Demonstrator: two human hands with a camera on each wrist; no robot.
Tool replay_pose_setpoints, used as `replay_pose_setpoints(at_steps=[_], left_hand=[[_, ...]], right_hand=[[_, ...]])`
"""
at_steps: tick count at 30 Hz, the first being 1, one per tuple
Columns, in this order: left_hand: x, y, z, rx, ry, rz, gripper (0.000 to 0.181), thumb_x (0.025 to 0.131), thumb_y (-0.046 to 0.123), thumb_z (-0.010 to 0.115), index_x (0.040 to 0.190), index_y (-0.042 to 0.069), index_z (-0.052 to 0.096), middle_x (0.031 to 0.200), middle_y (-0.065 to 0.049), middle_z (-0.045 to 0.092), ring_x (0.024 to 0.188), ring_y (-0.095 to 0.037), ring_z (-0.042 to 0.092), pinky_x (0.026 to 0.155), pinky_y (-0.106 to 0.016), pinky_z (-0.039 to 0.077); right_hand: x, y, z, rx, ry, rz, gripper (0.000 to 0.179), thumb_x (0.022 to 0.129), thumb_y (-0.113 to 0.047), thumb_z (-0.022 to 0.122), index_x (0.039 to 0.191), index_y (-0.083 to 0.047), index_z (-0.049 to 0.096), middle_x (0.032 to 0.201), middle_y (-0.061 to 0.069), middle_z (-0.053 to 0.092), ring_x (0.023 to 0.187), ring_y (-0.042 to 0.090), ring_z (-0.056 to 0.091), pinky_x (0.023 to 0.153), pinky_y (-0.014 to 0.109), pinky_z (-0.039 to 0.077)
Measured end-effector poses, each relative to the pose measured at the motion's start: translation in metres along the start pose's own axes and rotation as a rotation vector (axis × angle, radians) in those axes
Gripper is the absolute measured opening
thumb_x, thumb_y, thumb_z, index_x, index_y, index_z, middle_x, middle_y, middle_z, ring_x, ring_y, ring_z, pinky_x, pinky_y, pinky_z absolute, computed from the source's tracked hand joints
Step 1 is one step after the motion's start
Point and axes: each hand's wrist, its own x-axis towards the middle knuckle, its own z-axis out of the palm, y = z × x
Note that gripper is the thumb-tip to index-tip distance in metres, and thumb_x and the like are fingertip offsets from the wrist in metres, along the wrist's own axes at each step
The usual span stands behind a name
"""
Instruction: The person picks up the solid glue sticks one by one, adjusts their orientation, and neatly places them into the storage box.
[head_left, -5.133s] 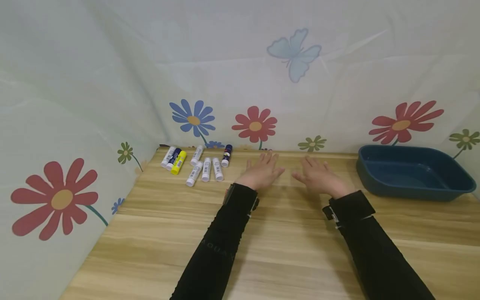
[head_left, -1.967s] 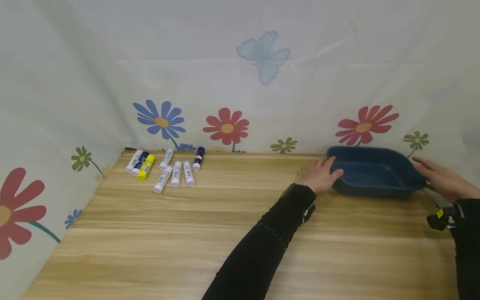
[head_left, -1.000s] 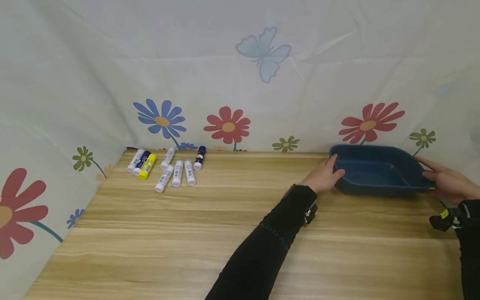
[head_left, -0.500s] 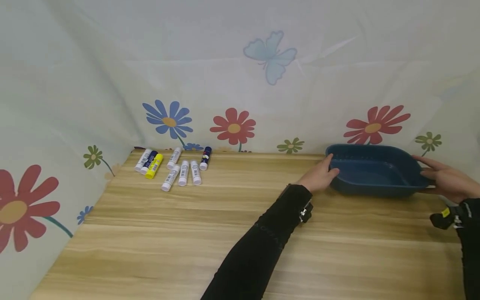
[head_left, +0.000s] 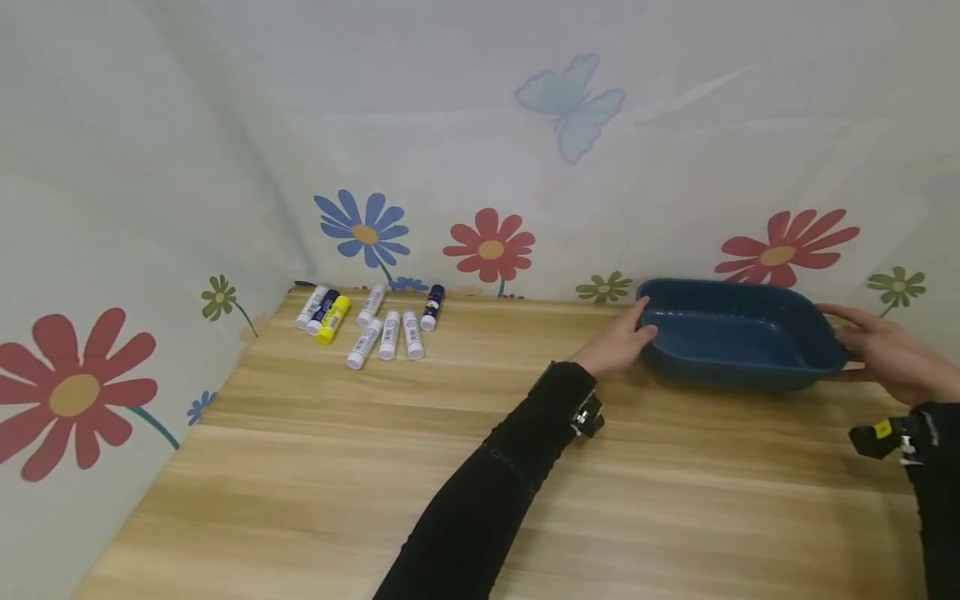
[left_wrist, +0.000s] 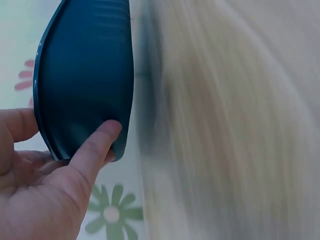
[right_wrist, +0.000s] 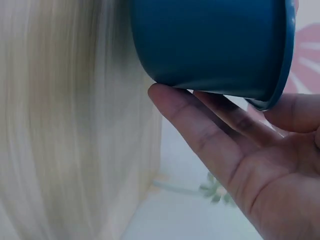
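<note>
A dark blue plastic basin (head_left: 742,329) is held between both hands at the right, close to the backdrop. My left hand (head_left: 615,343) grips its left end; in the left wrist view, fingers (left_wrist: 92,150) lie against the basin's outer wall. At the other end, my right hand (head_left: 888,354) holds the basin with its thumb near the rim. In the right wrist view, the fingertips (right_wrist: 165,95) touch the wall. Far to the left lie several glue sticks, mostly white (head_left: 389,335), with a yellow one (head_left: 333,320) and a navy one (head_left: 432,307).
The wood-grain table (head_left: 420,433) ends at a pale cloth backdrop (head_left: 435,100) printed with flowers and a butterfly. Another cloth side (head_left: 142,250) borders the table on the left. A small black-and-yellow device (head_left: 877,435) sits at my right wrist.
Both hands went from lying apart on the table to the basin's two ends. The basin has since shifted left against the backdrop flowers. The glue sticks stay where they were.
</note>
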Motion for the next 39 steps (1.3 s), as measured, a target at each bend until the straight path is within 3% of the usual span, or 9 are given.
replay_pose_setpoints(at_steps=[1, 3, 6, 11, 17, 22, 26, 34, 39], left_hand=[[-0.002, -0.002, -0.006, 0.002, 0.004, 0.006, 0.058, 0.106, 0.025, 0.04, 0.158, 0.011, 0.017, 0.162, -0.009, 0.026, 0.149, -0.017, 0.027, 0.119, -0.023, 0.023], [-0.007, -0.006, -0.017, -0.005, 0.007, 0.006, 0.058, 0.106, 0.023, 0.04, 0.158, 0.011, 0.017, 0.162, -0.01, 0.026, 0.148, -0.019, 0.03, 0.119, -0.025, 0.025], [-0.017, -0.012, -0.033, -0.051, 0.003, -0.004, 0.059, 0.106, 0.022, 0.04, 0.158, 0.012, 0.015, 0.163, -0.009, 0.024, 0.146, -0.021, 0.034, 0.117, -0.027, 0.03], [-0.032, -0.021, -0.049, -0.111, 0.015, -0.041, 0.059, 0.106, 0.022, 0.04, 0.159, 0.016, 0.014, 0.157, -0.011, 0.036, 0.108, -0.019, 0.061, 0.086, -0.023, 0.047], [-0.048, -0.029, -0.062, -0.103, 0.039, -0.053, 0.059, 0.106, 0.024, 0.042, 0.159, 0.018, 0.016, 0.117, -0.017, 0.058, 0.07, -0.014, 0.053, 0.064, -0.021, 0.042], [-0.063, -0.036, -0.076, -0.165, 0.036, -0.093, 0.059, 0.106, 0.023, 0.042, 0.159, 0.023, 0.015, 0.126, -0.016, 0.058, 0.094, -0.016, 0.063, 0.077, -0.021, 0.052], [-0.074, -0.039, -0.086, -0.236, 0.042, -0.118, 0.06, 0.106, 0.023, 0.043, 0.158, 0.026, 0.016, 0.157, -0.01, 0.036, 0.123, -0.021, 0.058, 0.096, -0.037, 0.053], [-0.091, -0.04, -0.1, -0.223, 0.051, -0.105, 0.061, 0.105, 0.023, 0.044, 0.158, 0.024, 0.015, 0.162, -0.007, 0.027, 0.125, -0.023, 0.059, 0.098, -0.038, 0.052], [-0.099, -0.048, -0.108, -0.252, 0.054, -0.131, 0.06, 0.106, 0.022, 0.043, 0.159, 0.025, 0.015, 0.161, -0.009, 0.03, 0.132, -0.025, 0.054, 0.1, -0.041, 0.051]], right_hand=[[0.002, -0.005, 0.004, 0.002, 0.009, -0.004, 0.055, 0.108, -0.02, 0.015, 0.156, -0.004, -0.008, 0.114, -0.006, 0.054, 0.083, -0.007, 0.06, 0.085, 0.062, 0.052], [0.005, -0.016, 0.012, 0.007, 0.014, -0.003, 0.055, 0.108, -0.018, 0.014, 0.155, -0.001, -0.008, 0.128, 0.017, 0.052, 0.083, -0.008, 0.059, 0.086, 0.065, 0.05], [0.01, -0.031, 0.023, 0.021, 0.013, 0.003, 0.054, 0.107, -0.015, 0.013, 0.155, 0.0, -0.007, 0.144, 0.045, 0.022, 0.084, -0.01, 0.056, 0.087, 0.065, 0.049], [0.017, -0.047, 0.035, 0.04, -0.015, -0.025, 0.055, 0.107, -0.017, 0.015, 0.156, -0.003, -0.005, 0.147, 0.045, 0.016, 0.088, -0.012, 0.052, 0.086, 0.06, 0.052], [0.02, -0.058, 0.044, 0.029, -0.058, -0.059, 0.055, 0.107, -0.016, 0.016, 0.157, -0.003, -0.003, 0.148, 0.043, 0.016, 0.091, -0.017, 0.048, 0.086, 0.051, 0.055], [0.023, -0.071, 0.055, 0.02, -0.067, -0.071, 0.055, 0.107, -0.017, 0.019, 0.156, -0.002, -0.001, 0.146, 0.041, 0.02, 0.097, -0.002, 0.056, 0.083, 0.042, 0.058], [0.026, -0.08, 0.063, 0.009, -0.08, -0.079, 0.055, 0.108, -0.018, 0.02, 0.157, -0.004, 0.001, 0.147, 0.039, 0.021, 0.109, 0.02, 0.055, 0.085, 0.042, 0.057], [0.031, -0.089, 0.074, 0.03, -0.107, -0.108, 0.054, 0.108, -0.016, 0.021, 0.157, -0.004, 0.001, 0.149, 0.04, 0.02, 0.098, -0.005, 0.053, 0.08, 0.027, 0.056], [0.036, -0.095, 0.085, 0.04, -0.121, -0.125, 0.054, 0.108, -0.017, 0.023, 0.155, -0.001, 0.003, 0.15, 0.041, 0.02, 0.101, -0.003, 0.054, 0.078, 0.021, 0.054]])
